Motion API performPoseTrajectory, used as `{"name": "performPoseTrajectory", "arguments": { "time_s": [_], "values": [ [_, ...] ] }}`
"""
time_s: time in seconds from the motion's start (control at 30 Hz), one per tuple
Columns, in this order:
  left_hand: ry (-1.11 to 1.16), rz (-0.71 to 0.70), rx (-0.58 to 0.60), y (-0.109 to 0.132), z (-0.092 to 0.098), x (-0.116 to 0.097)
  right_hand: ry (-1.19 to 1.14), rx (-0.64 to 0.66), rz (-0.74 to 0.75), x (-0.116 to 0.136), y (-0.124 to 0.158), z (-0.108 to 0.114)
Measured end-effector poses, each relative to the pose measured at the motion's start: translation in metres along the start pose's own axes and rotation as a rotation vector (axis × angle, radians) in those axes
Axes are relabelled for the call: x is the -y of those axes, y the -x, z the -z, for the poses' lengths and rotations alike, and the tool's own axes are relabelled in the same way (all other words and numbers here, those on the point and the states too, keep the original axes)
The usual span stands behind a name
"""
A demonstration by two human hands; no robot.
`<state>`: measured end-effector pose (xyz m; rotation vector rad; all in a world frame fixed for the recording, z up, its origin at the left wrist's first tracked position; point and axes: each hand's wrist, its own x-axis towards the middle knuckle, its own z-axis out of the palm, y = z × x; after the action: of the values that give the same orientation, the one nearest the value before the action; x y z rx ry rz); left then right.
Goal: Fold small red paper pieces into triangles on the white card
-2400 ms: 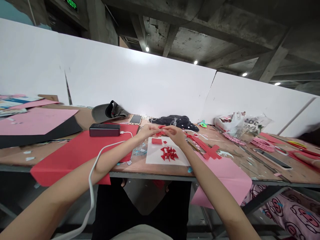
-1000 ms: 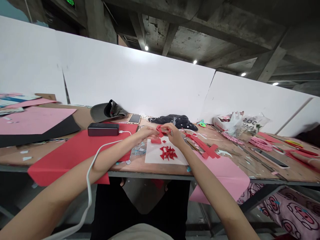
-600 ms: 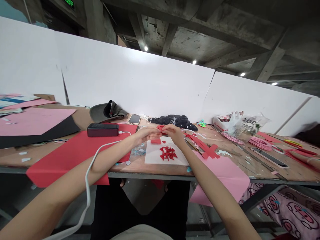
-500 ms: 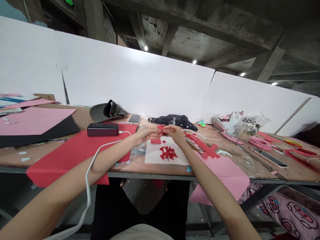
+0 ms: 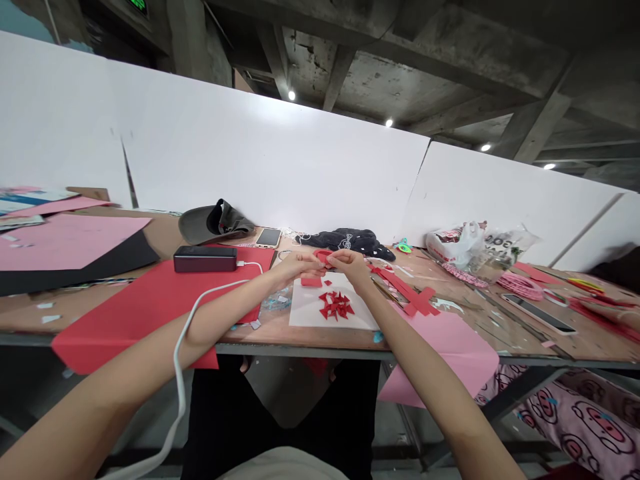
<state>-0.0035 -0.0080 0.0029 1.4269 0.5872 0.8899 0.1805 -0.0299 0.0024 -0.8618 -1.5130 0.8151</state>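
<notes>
My left hand (image 5: 296,264) and my right hand (image 5: 351,265) meet above the far edge of a white sheet (image 5: 310,311), both pinched on a small red paper piece (image 5: 323,257) held between them. On the white sheet lies a pile of small red folded paper pieces (image 5: 336,304). A red paper rectangle (image 5: 311,282) rests just under my left hand. A white cable (image 5: 200,308) runs over my left forearm.
A large red paper sheet (image 5: 135,310) carries a black power bank (image 5: 205,259) on the left. A grey cap (image 5: 213,225), a phone (image 5: 269,237) and dark cloth (image 5: 350,241) lie at the back. Red strips (image 5: 410,293), pink paper (image 5: 445,353), plastic bags (image 5: 475,247) and a second phone (image 5: 537,314) are to the right.
Both hands stay together over the white sheet, working the small red piece with slight finger shifts. The view has moved a little; nothing was put down or picked up.
</notes>
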Motion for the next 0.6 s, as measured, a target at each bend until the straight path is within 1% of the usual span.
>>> {"name": "performPoseTrajectory", "arguments": {
  "time_s": [0.1, 0.23, 0.47, 0.6],
  "values": [
    [-0.076, -0.003, 0.015, 0.0012, -0.0009, -0.0019, 0.041, 0.006, 0.023, -0.0005, 0.0008, -0.0015],
    [-0.147, -0.002, -0.001, 0.0053, -0.0043, -0.0068, 0.057, 0.020, 0.041, -0.0012, 0.0016, -0.0032],
    [-0.154, -0.016, -0.019, 0.0055, -0.0049, -0.0067, 0.039, -0.001, 0.028, -0.0029, 0.0021, -0.0046],
    [-0.167, -0.044, -0.037, 0.0034, -0.0043, -0.0020, -0.007, 0.024, 0.056, -0.0034, 0.0006, -0.0045]
  ]
}}
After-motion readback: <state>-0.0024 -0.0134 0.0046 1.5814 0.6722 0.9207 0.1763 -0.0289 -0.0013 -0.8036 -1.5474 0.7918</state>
